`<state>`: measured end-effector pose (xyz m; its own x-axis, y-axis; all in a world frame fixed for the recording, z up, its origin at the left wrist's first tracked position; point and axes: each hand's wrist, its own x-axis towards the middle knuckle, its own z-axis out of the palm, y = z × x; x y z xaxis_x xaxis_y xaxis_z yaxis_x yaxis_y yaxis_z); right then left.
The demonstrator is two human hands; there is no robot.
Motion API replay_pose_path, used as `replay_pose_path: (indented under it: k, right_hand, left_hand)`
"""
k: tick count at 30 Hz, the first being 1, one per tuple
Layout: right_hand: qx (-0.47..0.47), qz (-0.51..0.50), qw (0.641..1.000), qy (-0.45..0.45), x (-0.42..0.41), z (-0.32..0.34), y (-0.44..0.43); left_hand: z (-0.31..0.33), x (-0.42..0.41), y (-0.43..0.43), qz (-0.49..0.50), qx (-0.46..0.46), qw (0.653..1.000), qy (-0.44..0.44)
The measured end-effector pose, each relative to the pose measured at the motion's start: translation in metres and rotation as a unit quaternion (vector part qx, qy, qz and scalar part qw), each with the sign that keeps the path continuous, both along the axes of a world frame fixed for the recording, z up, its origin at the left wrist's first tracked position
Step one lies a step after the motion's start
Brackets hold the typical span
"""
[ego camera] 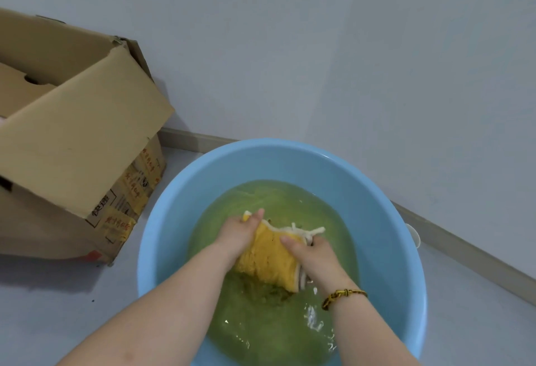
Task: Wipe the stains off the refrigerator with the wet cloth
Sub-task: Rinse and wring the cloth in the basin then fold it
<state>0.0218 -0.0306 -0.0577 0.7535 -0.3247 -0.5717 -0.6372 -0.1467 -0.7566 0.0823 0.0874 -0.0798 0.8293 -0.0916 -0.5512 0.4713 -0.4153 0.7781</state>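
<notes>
A yellow cloth with a white edge lies partly in greenish water inside a light blue basin on the floor. My left hand grips the cloth's far left end. My right hand grips its right side, with a braided bracelet on that wrist. The cloth's lower part is under the water. No refrigerator is in view.
An open cardboard box stands on the floor to the left of the basin, its flap raised. A pale wall with a grey skirting board runs behind and to the right. A small white object peeks out behind the basin's right rim.
</notes>
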Motion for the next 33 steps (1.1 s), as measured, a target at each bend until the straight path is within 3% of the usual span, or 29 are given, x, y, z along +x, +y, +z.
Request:
replay_pose_path:
  k: [2,6,9,11,14,16,18,21,24,28,33]
  right_hand:
    - [-0.059,0.063,0.995,0.049,-0.004,-0.011,-0.001]
    - [-0.247,0.166,0.948,0.112,-0.004,-0.034,0.005]
    - [-0.279,0.172,0.938,0.117,-0.005,-0.042,0.007]
    - [-0.242,0.151,0.952,0.109,-0.005,-0.044,0.004]
    - [-0.092,0.062,0.99,0.092,-0.006,-0.035,0.001]
    - [0.037,-0.031,0.998,0.045,-0.006,-0.022,-0.001]
    - [0.086,-0.076,0.993,-0.033,-0.005,-0.007,0.0]
    - [-0.014,-0.079,0.987,-0.139,-0.006,0.012,0.021]
    - [-0.122,-0.095,0.975,-0.161,-0.007,0.018,0.046]
    - [-0.128,-0.113,0.979,-0.107,0.003,0.019,0.04]
    - [-0.172,-0.037,0.975,-0.137,-0.016,0.022,0.053]
  left_hand:
    - [-0.01,0.0,0.005,-0.052,0.072,0.996,-0.022]
    - [-0.024,-0.007,0.012,-0.133,0.215,0.966,-0.054]
    - [-0.025,-0.009,0.014,-0.139,0.252,0.956,-0.055]
    - [-0.024,-0.009,0.012,-0.107,0.224,0.968,-0.04]
    - [-0.018,-0.007,0.005,-0.039,0.123,0.992,0.006]
    - [-0.01,-0.006,0.002,-0.001,0.062,0.998,0.015]
    - [0.0,-0.005,-0.003,0.038,0.007,0.999,0.001]
    - [0.021,-0.01,-0.015,0.063,-0.021,0.996,-0.061]
    - [0.034,-0.021,-0.025,0.079,-0.048,0.99,-0.109]
    - [0.036,-0.034,-0.026,0.088,-0.053,0.986,-0.129]
    - [0.032,-0.032,-0.021,0.103,-0.096,0.988,-0.07]
